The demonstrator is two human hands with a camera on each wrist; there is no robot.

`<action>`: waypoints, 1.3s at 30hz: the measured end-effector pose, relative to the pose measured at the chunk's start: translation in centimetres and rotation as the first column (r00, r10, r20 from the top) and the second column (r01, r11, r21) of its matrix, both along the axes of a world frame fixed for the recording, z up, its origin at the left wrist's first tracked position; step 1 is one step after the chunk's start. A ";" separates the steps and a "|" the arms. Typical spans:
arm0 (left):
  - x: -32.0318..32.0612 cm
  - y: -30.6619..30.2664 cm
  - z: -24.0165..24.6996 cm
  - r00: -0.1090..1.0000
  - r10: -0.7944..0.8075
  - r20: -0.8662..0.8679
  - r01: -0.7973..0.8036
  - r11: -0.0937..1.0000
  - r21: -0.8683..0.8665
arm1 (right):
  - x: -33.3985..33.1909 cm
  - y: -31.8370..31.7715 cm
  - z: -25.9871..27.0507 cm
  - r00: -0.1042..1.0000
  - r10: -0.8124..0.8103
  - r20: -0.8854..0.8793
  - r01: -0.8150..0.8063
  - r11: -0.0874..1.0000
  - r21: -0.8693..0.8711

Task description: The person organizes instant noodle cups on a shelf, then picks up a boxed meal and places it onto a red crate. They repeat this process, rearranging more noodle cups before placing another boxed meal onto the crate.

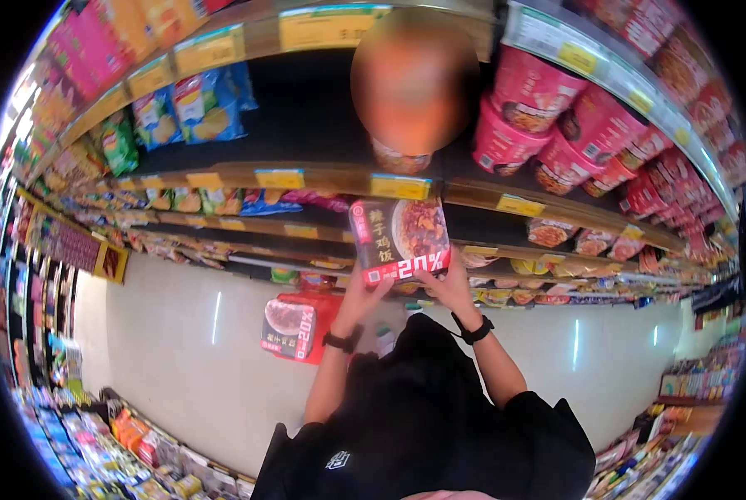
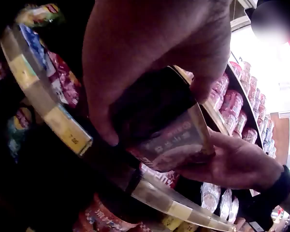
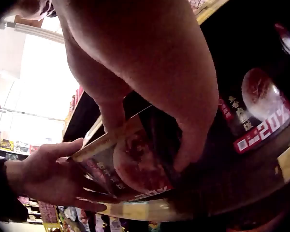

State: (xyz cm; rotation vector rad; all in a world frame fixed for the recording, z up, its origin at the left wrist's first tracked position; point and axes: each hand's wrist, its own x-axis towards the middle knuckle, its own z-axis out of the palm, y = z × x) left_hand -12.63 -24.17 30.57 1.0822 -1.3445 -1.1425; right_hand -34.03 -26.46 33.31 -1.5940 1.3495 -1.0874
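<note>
Blue snack bags on shelf; pink tubs stacked right; yellow tags below.

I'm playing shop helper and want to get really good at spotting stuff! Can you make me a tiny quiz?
1. What do the left hand and right hand grip together?
A) a green bag
B) a flat black-and-red cardboard box with a food picture
C) a pink tub

2. True or false: in the head view, the shiny blue plastic bags are further left than the big round pink tubs.

3. Fill in the blank: the big white number before the % sign on the gripped box is ____.

Key: 1 B; 2 true; 3 20
</note>
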 end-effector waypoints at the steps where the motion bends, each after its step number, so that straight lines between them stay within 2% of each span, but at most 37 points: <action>1: -0.7 -1.1 -0.2 0.999 -0.042 -0.027 0.042 0.999 -0.009 | -0.7 -0.4 0.2 0.999 -0.032 -0.002 0.032 0.999 0.007; 2: -1.4 -2.1 -0.3 0.995 -0.085 -0.053 0.084 0.996 -0.017 | -1.4 -0.6 0.5 0.997 -0.050 0.053 0.048 0.998 0.032; 3: -2.2 -3.1 -0.5 0.988 -0.130 -0.079 0.129 0.991 -0.022 | -2.2 -0.8 0.5 0.996 -0.073 0.048 0.074 0.997 -0.018; 4: -2.6 -4.3 -0.6 0.982 -0.186 -0.010 0.186 0.981 -0.053 | -3.0 -1.2 0.3 0.994 -0.102 0.047 0.105 0.992 -0.066; 7: -4.7 -7.7 -1.2 0.946 -0.320 -0.054 0.321 0.947 -0.003 | -5.8 -2.9 -1.3 0.981 -0.177 0.085 0.188 0.971 -0.151; 8: -5.4 -9.2 -1.5 0.942 -0.322 0.095 0.330 0.939 -0.096 | -6.7 -3.3 -1.2 0.977 -0.197 0.086 0.209 0.965 -0.158; 10: -7.1 -11.5 -1.8 0.921 -0.328 0.210 0.361 0.921 -0.145 | -8.3 -3.8 0.2 0.969 -0.245 0.026 0.245 0.952 -0.181; 13: -9.1 -14.1 -3.0 0.890 -0.322 0.324 0.388 0.907 -0.165 | -10.8 -5.9 -1.6 0.967 -0.248 0.058 0.252 0.965 -0.072; 15: -10.1 -14.7 -3.7 0.887 -0.299 0.353 0.380 0.905 -0.189 | -12.3 -7.3 -4.5 0.956 -0.279 -0.093 0.252 0.940 -0.232; 16: -10.5 -15.0 -4.1 0.882 -0.195 0.429 0.335 0.900 -0.278 | -12.4 -7.5 -5.0 0.939 -0.315 -0.136 0.273 0.927 -0.258; 19: -10.7 -15.5 -4.4 0.820 -0.167 0.547 0.303 0.938 -0.169 | -12.5 -8.5 -5.8 0.891 -0.408 -0.198 0.334 0.886 -0.322; 20: -10.7 -16.0 -4.7 0.774 -0.218 0.594 0.326 0.942 -0.079 | -12.6 -8.7 -5.9 0.877 -0.433 -0.211 0.349 0.873 -0.341; 23: -11.0 -16.7 -2.9 0.741 -0.290 0.606 0.302 0.950 0.084 | -13.1 -9.0 -4.3 0.881 -0.349 -0.321 0.300 0.934 -0.191; 24: -11.2 -17.1 -2.7 0.668 -0.272 0.692 0.281 0.954 0.104 | -13.4 -9.7 -4.6 0.870 -0.366 -0.331 0.284 0.920 -0.270; 27: -11.4 -17.4 -2.1 0.719 -0.228 0.656 0.307 0.952 -0.006 | -14.2 -10.7 -5.5 0.933 -0.279 -0.229 0.249 0.957 -0.151; 28: -11.7 -17.7 -2.6 0.762 -0.095 0.641 0.299 0.929 -0.218 | -14.2 -11.0 -5.7 0.933 -0.313 -0.180 0.282 0.943 -0.178; 31: -12.1 -17.7 -0.3 0.692 -0.296 0.659 0.297 0.948 0.113 | -14.1 -11.1 -6.1 0.907 -0.374 -0.193 0.342 0.922 -0.181; 34: -12.5 -16.8 -0.9 0.717 -0.102 0.690 0.139 0.990 0.002 | -14.4 -11.0 -5.5 0.918 -0.321 -0.234 0.321 0.946 -0.037; 37: -12.9 -17.2 -3.0 0.607 -0.006 0.794 0.069 0.997 -0.045 | -14.1 -10.7 -4.6 0.932 -0.318 -0.171 0.305 0.947 -0.097; 39: -12.7 -17.6 -4.6 0.638 0.051 0.768 0.067 0.990 -0.121 | -14.3 -10.5 -3.5 0.917 -0.263 -0.299 0.292 0.955 0.055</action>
